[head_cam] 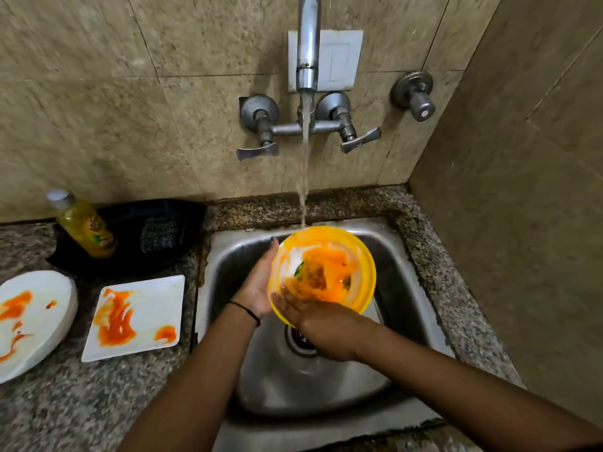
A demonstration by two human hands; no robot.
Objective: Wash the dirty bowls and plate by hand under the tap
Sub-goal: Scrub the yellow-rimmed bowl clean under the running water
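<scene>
Cradling bowl rim, seemingly clear of sink

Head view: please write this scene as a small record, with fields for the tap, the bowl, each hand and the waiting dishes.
yellow bowl: held over the sink, tilted toward the camera, orange residue inside
tap: running; stream lands at the bowl's far rim
left hand: supports the bowl's left side; fingers mostly hidden
right hand: fingers flat inside the bowl
waiting: square plate and round white dish on the counter left of the sink, both smeared orange
</scene>
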